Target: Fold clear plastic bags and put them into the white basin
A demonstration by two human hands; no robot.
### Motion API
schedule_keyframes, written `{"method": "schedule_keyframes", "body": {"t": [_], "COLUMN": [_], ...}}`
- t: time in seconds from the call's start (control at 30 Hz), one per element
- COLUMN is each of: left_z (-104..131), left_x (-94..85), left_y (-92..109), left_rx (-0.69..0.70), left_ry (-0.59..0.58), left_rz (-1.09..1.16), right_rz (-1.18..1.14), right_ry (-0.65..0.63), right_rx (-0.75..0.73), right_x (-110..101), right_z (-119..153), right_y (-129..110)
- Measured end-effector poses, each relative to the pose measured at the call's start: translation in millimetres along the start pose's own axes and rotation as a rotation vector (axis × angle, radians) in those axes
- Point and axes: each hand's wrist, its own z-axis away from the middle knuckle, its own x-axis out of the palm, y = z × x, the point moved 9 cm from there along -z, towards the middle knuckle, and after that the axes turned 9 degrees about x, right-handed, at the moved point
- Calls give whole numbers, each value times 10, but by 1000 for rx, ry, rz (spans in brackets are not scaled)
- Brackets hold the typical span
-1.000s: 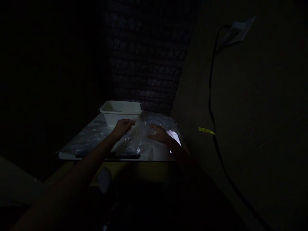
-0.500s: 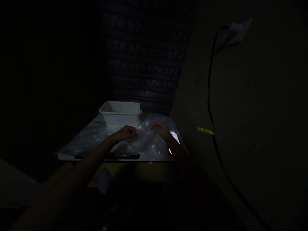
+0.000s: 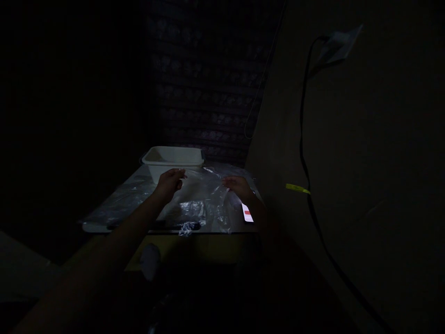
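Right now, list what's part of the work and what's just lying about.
In the work:
clear plastic, between the left hand and right hand
tabletop beneath

Apparently uninvolved:
white tub
lit phone
black cable with yellow tag

The pale desk (image 3: pixel 93 227) carries a white tub (image 3: pixel 174 163) at eleven o'clock, clear plastic (image 3: pixel 128 199) at nine, a lit phone (image 3: pixel 247 213) at four.

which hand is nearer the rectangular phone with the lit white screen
Right. The right hand is just beyond and slightly left of the phone; the left hand is farther left, near the white rectangular tub.
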Motion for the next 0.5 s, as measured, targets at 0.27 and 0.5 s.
{"method": "schedule_keyframes", "body": {"t": [0.27, 0.5], "left_z": [368, 241], "left_x": [365, 314], "left_y": [-338, -461], "left_rx": [-326, -308], "left_ry": [-641, -493], "left_rz": [-288, -226], "right_rz": [-164, -93], "right_ry": [-5, 21], "right_rx": [56, 85], "right_x": [-77, -159], "right_z": [-46, -12], "right_y": [122, 156]}}
